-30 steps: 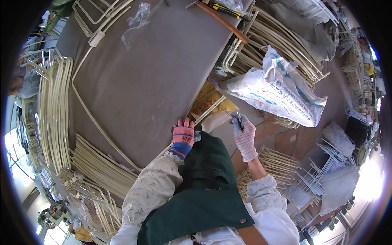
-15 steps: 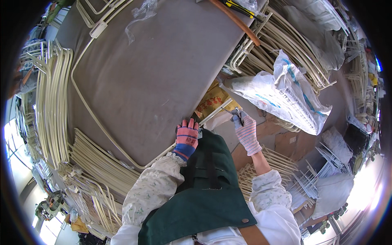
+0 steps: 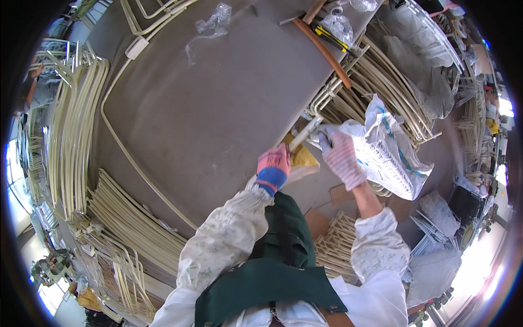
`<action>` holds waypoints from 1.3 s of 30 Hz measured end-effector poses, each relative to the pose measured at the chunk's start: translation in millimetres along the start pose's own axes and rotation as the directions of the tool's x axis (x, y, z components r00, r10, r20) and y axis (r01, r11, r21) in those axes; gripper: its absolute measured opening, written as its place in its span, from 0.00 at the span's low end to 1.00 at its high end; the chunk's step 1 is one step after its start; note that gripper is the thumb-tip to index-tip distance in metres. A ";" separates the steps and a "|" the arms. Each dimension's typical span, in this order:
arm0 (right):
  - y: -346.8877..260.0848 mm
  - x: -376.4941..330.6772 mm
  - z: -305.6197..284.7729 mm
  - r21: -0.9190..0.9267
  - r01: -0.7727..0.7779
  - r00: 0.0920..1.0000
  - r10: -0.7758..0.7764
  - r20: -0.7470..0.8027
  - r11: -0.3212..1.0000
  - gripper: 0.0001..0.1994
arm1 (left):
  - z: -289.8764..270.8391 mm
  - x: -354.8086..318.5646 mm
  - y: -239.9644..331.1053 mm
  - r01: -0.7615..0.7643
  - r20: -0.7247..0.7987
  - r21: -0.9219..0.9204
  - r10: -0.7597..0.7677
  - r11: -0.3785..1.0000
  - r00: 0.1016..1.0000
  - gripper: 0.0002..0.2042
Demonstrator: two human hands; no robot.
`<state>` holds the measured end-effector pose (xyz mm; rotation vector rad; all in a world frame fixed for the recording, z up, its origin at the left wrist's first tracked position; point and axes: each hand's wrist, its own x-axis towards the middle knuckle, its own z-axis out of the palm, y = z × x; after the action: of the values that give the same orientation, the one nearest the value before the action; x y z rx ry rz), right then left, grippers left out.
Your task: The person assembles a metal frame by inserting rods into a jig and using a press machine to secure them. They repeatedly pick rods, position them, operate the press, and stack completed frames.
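Note:
My left hand (image 3: 273, 167), in a red and blue glove, is closed around a cream metal tube (image 3: 305, 133) at the table's near right edge. The tube's end sticks out past my fingers toward the upper right. Its long bent frame (image 3: 132, 144) curves away over the table to the left. Just right of the tube end is my right hand (image 3: 344, 158), in a pink and grey striped glove. Its fingers are curled, and what lies in them is hidden. A white plastic sack (image 3: 384, 158) lies behind and beside this hand, and a yellow package (image 3: 305, 156) shows below the tube.
A grey-brown table (image 3: 201, 109) bears clear plastic wrap (image 3: 215, 22), a wooden-handled hammer (image 3: 326, 52) and a yellow-black cutter (image 3: 332, 38). Stacks of cream tubes stand at the left (image 3: 76, 136), near left (image 3: 133, 218) and right (image 3: 403, 92). More frames (image 3: 340, 240) lie below right.
Both hands have moved up and to the right in the picture, the left with the tube. A small metal tool seen in my right hand before no longer shows. The view has shifted slightly.

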<state>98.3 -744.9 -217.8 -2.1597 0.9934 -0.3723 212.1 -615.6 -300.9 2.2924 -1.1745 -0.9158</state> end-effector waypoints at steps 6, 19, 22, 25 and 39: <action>43.1 76.3 6.4 -0.350 0.039 0.927 0.096 0.361 0.936 0.07 | 52.3 98.5 -21.8 0.020 0.065 -0.380 0.005 0.925 0.998 0.08; 66.2 103.3 34.0 -0.660 0.125 0.867 0.242 0.436 0.741 0.09 | 88.6 133.3 -7.3 0.141 0.105 -0.375 -0.109 0.916 0.989 0.14; 57.5 102.1 26.9 -0.650 0.096 0.889 0.229 0.396 0.754 0.11 | 93.8 126.1 -11.3 0.181 0.065 -0.409 -0.169 0.894 0.983 0.15; 10.5 134.5 -5.3 -0.541 0.153 0.948 0.032 0.317 0.827 0.09 | 4.5 131.1 12.6 0.012 -0.020 -0.393 -0.021 0.919 1.000 0.15; 12.4 237.3 32.1 -0.514 0.047 0.862 0.225 0.454 0.856 0.13 | -15.3 175.1 -28.5 -0.167 -0.339 -0.044 0.143 0.985 0.930 0.17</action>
<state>265.2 -912.5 -257.5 -2.4654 0.9495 0.5559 314.3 -743.0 -372.1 2.1524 -1.1312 -0.4771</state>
